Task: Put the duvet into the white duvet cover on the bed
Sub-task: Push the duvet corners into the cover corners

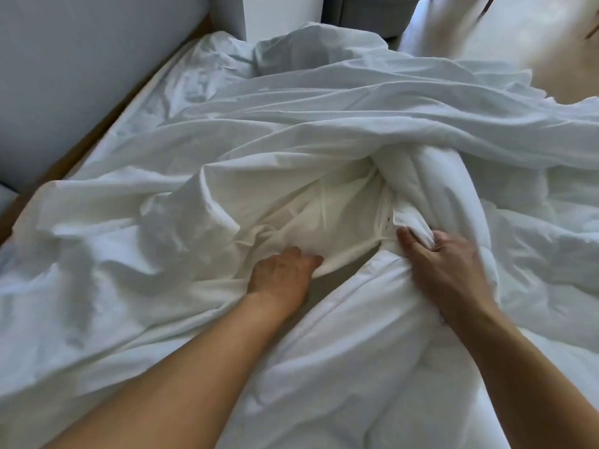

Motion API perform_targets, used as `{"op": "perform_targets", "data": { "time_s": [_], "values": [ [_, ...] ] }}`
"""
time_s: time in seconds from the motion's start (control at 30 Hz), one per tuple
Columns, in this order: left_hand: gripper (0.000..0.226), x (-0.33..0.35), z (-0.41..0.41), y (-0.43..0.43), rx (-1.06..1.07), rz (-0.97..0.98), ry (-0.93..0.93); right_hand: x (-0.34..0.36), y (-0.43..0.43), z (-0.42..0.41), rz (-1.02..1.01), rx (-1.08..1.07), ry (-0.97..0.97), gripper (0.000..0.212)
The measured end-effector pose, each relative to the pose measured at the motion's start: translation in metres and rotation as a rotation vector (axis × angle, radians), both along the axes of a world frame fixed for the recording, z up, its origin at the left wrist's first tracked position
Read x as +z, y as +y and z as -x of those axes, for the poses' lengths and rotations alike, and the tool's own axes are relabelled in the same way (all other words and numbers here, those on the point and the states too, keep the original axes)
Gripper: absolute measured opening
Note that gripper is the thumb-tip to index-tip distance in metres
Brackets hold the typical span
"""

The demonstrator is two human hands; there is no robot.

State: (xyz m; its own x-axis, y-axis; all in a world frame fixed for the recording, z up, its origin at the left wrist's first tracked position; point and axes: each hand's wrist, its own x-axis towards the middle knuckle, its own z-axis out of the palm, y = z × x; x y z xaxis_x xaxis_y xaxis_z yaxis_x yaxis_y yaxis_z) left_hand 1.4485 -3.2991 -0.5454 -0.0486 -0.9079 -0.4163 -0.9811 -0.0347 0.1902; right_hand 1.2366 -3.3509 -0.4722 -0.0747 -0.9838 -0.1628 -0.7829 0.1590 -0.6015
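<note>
Both hands hold cloth: my left hand [282,273] grips the edge of the thin, crumpled white duvet cover [324,124], spread toward 12 o'clock on the bed [136,108]; my right hand [447,267] pinches a fold of the thick white duvet [372,335] at 5 o'clock.

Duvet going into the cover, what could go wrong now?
1. The duvet looks twisted into a tight wad where the right hand grips it, so it may end up lumpy inside the duvet cover.
2. The left hand grips only a small bit of the opening's edge; it could slip and the opening might close.
3. White fabric drapes over the right edge toward the floor; it might slide off.
</note>
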Motion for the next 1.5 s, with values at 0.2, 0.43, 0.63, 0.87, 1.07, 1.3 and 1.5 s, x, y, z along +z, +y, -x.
{"op": "perform_targets", "data": {
  "time_s": [0.2,0.43,0.63,0.87,1.07,1.3,1.5],
  "values": [
    [0.058,-0.018,-0.022,0.027,-0.028,-0.020,-0.200,0.011,0.007,0.008,-0.047,-0.250,-0.502,0.046],
    [0.064,0.025,-0.011,-0.003,0.236,-0.080,0.426,0.024,0.007,0.017,-0.279,-0.055,-0.711,0.022],
    [0.038,0.068,0.037,-0.020,0.582,-0.338,1.429,0.037,0.006,-0.003,-0.538,0.112,-0.708,0.024],
    [0.026,0.046,0.011,0.020,0.333,0.105,0.885,0.013,-0.071,-0.065,0.092,0.372,0.382,0.052],
    [0.044,0.039,-0.031,0.010,0.321,0.247,0.410,-0.023,-0.115,-0.080,-0.477,0.137,0.254,0.115],
    [0.067,0.051,-0.094,0.057,0.452,0.660,-0.257,-0.062,-0.062,-0.128,-0.461,0.442,0.432,0.052],
    [0.050,0.056,-0.154,0.114,0.579,1.008,-0.287,-0.024,-0.074,-0.138,-0.311,0.152,-0.447,0.020]
  ]
}}
